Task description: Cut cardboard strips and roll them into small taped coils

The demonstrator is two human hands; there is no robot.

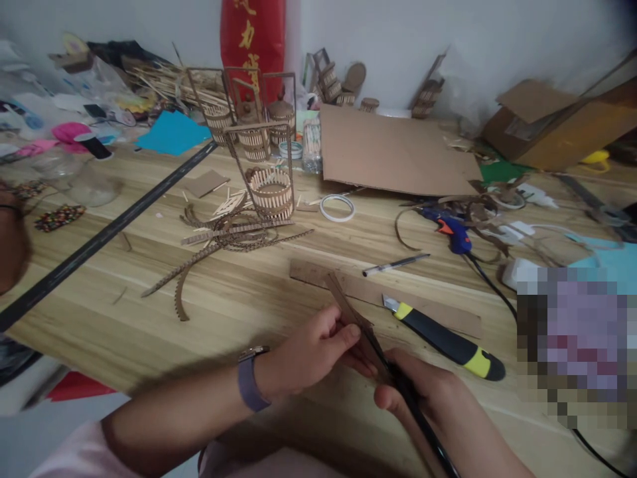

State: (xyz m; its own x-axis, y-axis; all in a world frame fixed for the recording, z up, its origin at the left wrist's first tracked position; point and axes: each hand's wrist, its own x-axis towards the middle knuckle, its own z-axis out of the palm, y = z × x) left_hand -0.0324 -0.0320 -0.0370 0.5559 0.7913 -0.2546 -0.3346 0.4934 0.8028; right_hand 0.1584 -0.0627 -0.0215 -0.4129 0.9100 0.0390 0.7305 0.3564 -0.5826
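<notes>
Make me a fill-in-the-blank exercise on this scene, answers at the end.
1. The hand that pinches the brown strip and has a watch on its wrist is the person's ____ one.
2. Besides black, the handle of the utility knife shows bright ____.
3. The glue gun has a blue body and a trigger coloured ____.
4. The writing tool lying beyond the knife is a ____.

Missing words: left; yellow; orange; pen.

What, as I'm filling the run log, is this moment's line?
left hand: pinching brown strip | right hand: gripping long black object | utility knife: lying blade out
</notes>
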